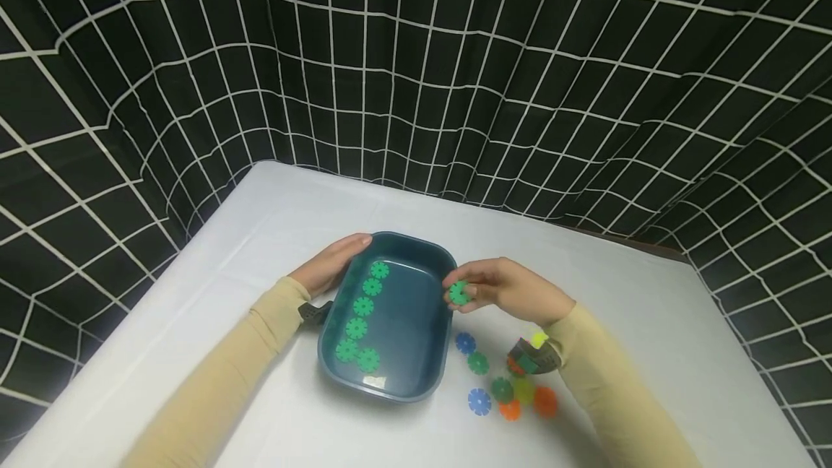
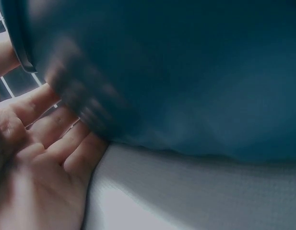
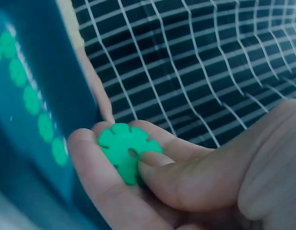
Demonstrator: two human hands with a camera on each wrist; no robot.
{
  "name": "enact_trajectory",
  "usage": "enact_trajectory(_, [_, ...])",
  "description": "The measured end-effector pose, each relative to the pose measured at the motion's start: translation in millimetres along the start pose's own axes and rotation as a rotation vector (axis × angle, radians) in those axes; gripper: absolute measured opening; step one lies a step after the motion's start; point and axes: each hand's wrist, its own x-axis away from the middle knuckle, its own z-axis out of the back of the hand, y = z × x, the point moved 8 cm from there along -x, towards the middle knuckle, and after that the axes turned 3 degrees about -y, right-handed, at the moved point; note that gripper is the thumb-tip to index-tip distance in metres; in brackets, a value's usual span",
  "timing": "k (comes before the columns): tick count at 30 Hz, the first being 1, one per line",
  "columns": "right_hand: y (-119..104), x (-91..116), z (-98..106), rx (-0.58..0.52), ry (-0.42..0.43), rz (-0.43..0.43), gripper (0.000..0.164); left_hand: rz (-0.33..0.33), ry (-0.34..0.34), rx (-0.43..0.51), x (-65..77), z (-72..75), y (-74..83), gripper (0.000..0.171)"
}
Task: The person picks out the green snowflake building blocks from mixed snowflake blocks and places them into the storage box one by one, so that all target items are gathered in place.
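Note:
A blue tray (image 1: 406, 323) with raised walls stands on the table, with several green notched discs (image 1: 362, 306) in a row along its left side. My left hand (image 1: 334, 263) holds the tray's far left edge, fingers against the outer wall and thumb at the rim in the left wrist view. Over the tray's right rim, my right hand (image 1: 513, 289) pinches a green notched disc (image 3: 121, 148) between thumb and fingers. The disc faces up toward the camera, its central hole partly beside the thumb.
Right of the tray, loose discs lie on the white table (image 1: 637, 352): blue (image 1: 479, 401), green (image 1: 478, 362), yellow (image 1: 523, 391) and orange (image 1: 545, 401). Some overlap, and the right wrist's camera strap (image 1: 536, 357) covers part of them. A black gridded curtain (image 1: 403, 78) hangs behind.

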Motion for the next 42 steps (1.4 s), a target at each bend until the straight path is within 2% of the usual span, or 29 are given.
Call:
enact_trajectory(4, [-11.6, -25.8, -15.0, 0.061, -0.081, 0.009, 0.030, 0.005, 0.004, 0.014, -2.1, -0.9, 0.7, 0.050])
enact_trajectory(9, [-7.9, -53.0, -31.2, 0.154, -0.141, -0.038, 0.026, 0.011, -0.015, 0.025, -3.1, -3.3, 2.0, 0.048])
enact_trajectory(16, [1.8, -86.0, -58.9, 0.266, -0.194, -0.076, 0.017, 0.002, -0.014, 0.050, -1.8, -3.6, 2.5, 0.048])
enact_trajectory(20, [5.0, -97.7, -74.1, 0.352, -0.201, -0.053, 0.014, 0.006, -0.003, 0.042, -2.3, -3.0, 0.9, 0.051])
enact_trajectory(23, [4.9, -102.3, -81.7, 0.393, -0.194, -0.047, 0.014, 0.017, 0.010, 0.031, -2.7, -2.3, -0.9, 0.053])
enact_trajectory(32, [1.0, -99.7, -87.3, 0.360, -0.182, -0.097, 0.011, 0.016, 0.002, 0.044, -3.0, -2.2, -2.0, 0.052])
enact_trajectory(39, [-10.5, -96.9, -84.9, 0.554, -0.161, -0.039, 0.022, 0.009, 0.003, 0.041, 0.5, 0.7, -1.0, 0.050])
enact_trajectory(42, [-17.3, -87.5, -76.7, 0.567, -0.115, -0.020, 0.025, 0.004, 0.002, 0.034, 0.6, 0.4, 1.1, 0.050])
